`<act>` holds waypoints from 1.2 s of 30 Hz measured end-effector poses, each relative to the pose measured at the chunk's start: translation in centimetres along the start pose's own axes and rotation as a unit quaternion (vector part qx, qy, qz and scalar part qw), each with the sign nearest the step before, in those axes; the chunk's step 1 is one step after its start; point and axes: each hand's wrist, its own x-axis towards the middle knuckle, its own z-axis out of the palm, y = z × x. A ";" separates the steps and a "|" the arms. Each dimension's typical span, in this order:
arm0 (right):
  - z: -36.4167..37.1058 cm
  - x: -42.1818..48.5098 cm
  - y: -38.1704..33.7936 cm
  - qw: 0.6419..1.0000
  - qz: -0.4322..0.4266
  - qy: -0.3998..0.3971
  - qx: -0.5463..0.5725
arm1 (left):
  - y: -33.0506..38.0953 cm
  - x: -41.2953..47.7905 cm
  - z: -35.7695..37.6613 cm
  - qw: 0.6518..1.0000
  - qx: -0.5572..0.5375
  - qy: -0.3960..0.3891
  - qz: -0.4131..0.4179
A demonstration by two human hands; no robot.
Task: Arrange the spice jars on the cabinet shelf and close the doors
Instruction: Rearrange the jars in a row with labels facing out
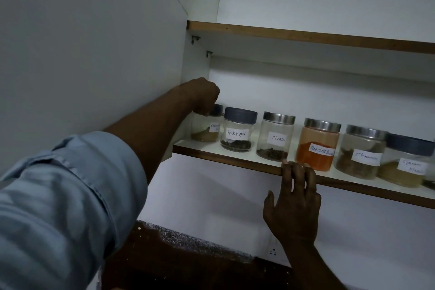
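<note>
The left hand grips the lid of the leftmost jar. Its label is only partly readable, and it stands upright just left of the Black Pepper jar, at the shelf end. The right hand, fingers straight and holding nothing, rests on the shelf's front edge, right of the Black Pepper jar. The left hand is therefore nearer. Six jars stand in one row. Right of the Black Pepper jar come the Cloves jar, Red chilli powder jar, Cinnamon jar and Garam masala jar. A possible seventh is cut off.
</note>
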 end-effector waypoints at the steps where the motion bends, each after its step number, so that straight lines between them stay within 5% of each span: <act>1: 0.0 0.0 0.0 1.000 -0.001 0.001 0.001 | 0.0 0.0 -0.1 1.000 -0.003 -0.001 0.000; 7: 0.1 0.0 0.0 1.000 0.001 -0.003 0.001 | 0.3 0.2 0.6 0.999 -0.010 0.044 0.000; 15: 0.5 0.0 0.1 1.000 0.003 0.004 0.003 | 0.0 -0.4 -1.7 0.999 -0.014 -0.029 0.030; 36: 0.7 0.0 0.2 1.000 0.006 0.004 -0.001 | -0.5 2.0 0.9 0.999 -0.031 0.008 -0.001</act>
